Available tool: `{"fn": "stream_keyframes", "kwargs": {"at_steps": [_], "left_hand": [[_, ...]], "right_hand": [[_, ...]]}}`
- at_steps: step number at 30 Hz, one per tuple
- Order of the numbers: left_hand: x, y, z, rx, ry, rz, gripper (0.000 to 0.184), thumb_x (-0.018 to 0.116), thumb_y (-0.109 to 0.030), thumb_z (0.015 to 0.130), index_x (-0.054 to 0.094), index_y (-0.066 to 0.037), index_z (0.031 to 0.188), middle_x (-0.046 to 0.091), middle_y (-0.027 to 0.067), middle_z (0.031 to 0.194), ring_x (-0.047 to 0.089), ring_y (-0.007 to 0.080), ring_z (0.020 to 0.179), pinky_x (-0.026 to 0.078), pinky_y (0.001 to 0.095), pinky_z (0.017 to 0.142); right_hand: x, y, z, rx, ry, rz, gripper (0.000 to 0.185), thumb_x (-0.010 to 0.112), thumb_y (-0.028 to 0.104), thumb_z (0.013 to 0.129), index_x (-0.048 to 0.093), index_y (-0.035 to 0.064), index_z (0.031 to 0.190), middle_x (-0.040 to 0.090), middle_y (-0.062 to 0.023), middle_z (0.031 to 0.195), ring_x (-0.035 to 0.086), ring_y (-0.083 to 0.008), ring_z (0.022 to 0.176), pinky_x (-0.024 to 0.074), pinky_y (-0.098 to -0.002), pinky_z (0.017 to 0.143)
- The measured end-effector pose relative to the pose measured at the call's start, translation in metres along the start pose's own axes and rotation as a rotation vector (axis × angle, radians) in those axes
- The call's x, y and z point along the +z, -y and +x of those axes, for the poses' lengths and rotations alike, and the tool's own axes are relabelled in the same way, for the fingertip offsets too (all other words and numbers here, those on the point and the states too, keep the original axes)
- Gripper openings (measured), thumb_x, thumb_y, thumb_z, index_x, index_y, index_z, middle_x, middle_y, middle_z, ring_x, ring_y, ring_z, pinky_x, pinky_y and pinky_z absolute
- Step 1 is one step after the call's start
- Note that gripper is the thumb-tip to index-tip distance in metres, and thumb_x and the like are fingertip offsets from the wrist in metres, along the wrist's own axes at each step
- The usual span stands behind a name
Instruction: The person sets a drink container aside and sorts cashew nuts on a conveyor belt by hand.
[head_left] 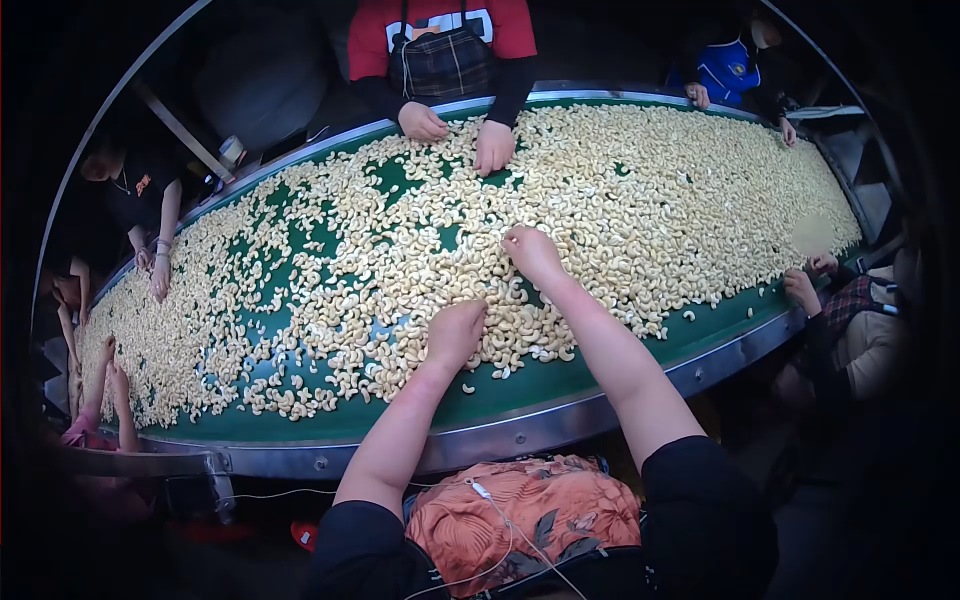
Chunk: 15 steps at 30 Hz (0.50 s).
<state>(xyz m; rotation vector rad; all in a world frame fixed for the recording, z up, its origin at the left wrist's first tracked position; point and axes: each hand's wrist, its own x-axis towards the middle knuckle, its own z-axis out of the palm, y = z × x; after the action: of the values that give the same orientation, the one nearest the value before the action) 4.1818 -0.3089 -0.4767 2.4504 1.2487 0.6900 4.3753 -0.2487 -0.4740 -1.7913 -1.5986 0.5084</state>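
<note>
Pale cashew nuts (pixel 650 210) lie thickly over a long green belt (pixel 500 394). My left hand (pixel 456 334) is low over the near middle of the nuts, its fingers curled closed and mostly turned out of sight. Farther out and to the right, my right hand (pixel 535 255) has its thumb and fingertips pressed together among the cashews. Whatever either hand holds, if anything, is too small or hidden to make out. Green belt shows through gaps between the nuts around both hands.
A metal rail (pixel 520 438) edges the belt in front of me. Across it, a person in a red shirt has both hands (pixel 494 148) at the nuts. Other people stand at the left and right ends. A white cable (pixel 482 491) hangs over my orange flowered apron (pixel 540 520).
</note>
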Motion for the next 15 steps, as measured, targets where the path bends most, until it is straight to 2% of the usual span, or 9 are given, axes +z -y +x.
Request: {"fn": "stream_keyframes", "kwargs": {"at_steps": [1,4,7,8,10,12,15], "left_hand": [[-0.001,-0.002,-0.001,-0.006,-0.012,-0.014,0.014,0.055,-0.014,0.081,0.063,-0.007,0.091,0.063,0.0118,0.082,0.061,0.0287,0.074,0.048,0.0359,0.065],[-0.003,-0.004,-0.003,-0.021,-0.057,-0.028,0.015,0.056,-0.014,0.081,0.063,-0.006,0.091,0.064,0.0121,0.082,0.061,0.0272,0.072,0.048,0.034,0.065],[-0.004,-0.003,0.01,-0.226,-0.022,-0.204,0.016,0.056,-0.014,0.081,0.063,-0.006,0.094,0.064,0.012,0.081,0.062,0.0241,0.071,0.048,0.0311,0.064],[-0.004,-0.002,0.021,-0.209,-0.063,-0.213,0.017,0.056,-0.014,0.082,0.062,-0.006,0.094,0.064,0.0123,0.079,0.061,0.0221,0.069,0.047,0.0291,0.063],[0.002,-0.002,0.054,-0.241,-0.079,-0.261,0.017,0.056,-0.015,0.081,0.063,-0.006,0.094,0.063,0.0126,0.078,0.061,0.0223,0.068,0.047,0.0291,0.063],[0.011,-0.008,0.09,-0.259,-0.046,-0.266,0.019,0.057,-0.017,0.08,0.063,-0.007,0.095,0.064,0.0127,0.078,0.061,0.0228,0.069,0.047,0.0299,0.063],[0.035,-0.016,0.141,-0.284,0.085,-0.137,0.021,0.056,-0.022,0.078,0.064,-0.01,0.094,0.064,0.0127,0.082,0.062,0.0254,0.075,0.048,0.0339,0.068]], "right_hand": [[0.004,0.003,0.007,-0.005,0.038,-0.18,0.016,0.053,0.015,0.076,0.064,0.0048,0.082,0.063,-0.0151,0.082,0.061,-0.0304,0.073,0.0479,-0.0374,0.067],[0.022,0.005,0.017,-0.052,0.079,-0.452,0.014,0.055,0.013,0.073,0.065,0.0063,0.079,0.063,-0.0154,0.079,0.062,-0.0291,0.075,0.0487,-0.0377,0.066],[0.011,0.001,0.002,-0.028,0.214,-0.255,0.015,0.058,0.013,0.07,0.064,0.0037,0.08,0.062,-0.0162,0.076,0.062,-0.0288,0.075,0.0486,-0.037,0.067],[-0.004,-0.003,-0.01,-0.008,0.309,0.029,0.015,0.059,0.016,0.073,0.063,0.0031,0.079,0.06,-0.0097,0.066,0.059,-0.0212,0.062,0.0468,-0.0316,0.058],[-0.031,-0.008,-0.039,0.4,0.507,0.795,0.012,0.058,0.017,0.079,0.061,0.0056,0.081,0.056,-0.0016,0.064,0.048,-0.0111,0.052,0.0401,-0.0231,0.048],[-0.032,-0.057,-0.067,0.445,0.619,1.519,0.015,0.055,0.024,0.086,0.056,0.0093,0.082,0.047,0.0037,0.064,0.034,-0.0047,0.049,0.0296,-0.0178,0.044],[-0.074,-0.054,-0.097,0.712,0.504,1.771,0.017,0.051,0.025,0.089,0.051,0.0097,0.082,0.048,0.0024,0.068,0.033,-0.0044,0.048,0.0278,-0.0165,0.044]]}}
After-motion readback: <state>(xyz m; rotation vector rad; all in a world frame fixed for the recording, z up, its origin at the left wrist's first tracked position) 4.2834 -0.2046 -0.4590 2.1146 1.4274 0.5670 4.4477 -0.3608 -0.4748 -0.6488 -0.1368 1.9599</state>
